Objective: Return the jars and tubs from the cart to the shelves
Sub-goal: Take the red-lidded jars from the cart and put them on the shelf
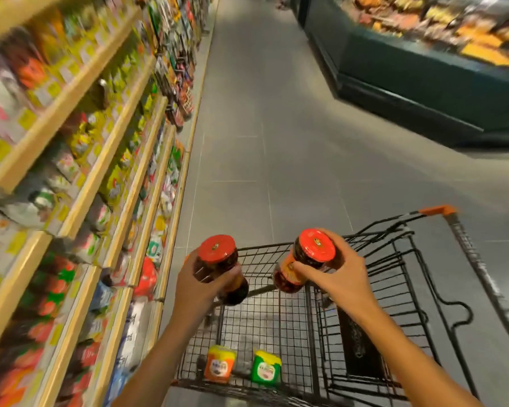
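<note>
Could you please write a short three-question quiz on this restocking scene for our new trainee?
1. True or false: each hand holds a red-lidded jar.
2. How many tubs lie in the cart?
3. On which side of the person are the shelves: A left, B right?

Key:
1. True: left hand grips one jar, right hand the other jar.
2. Two: orange tub, green tub.
3. A.
</note>
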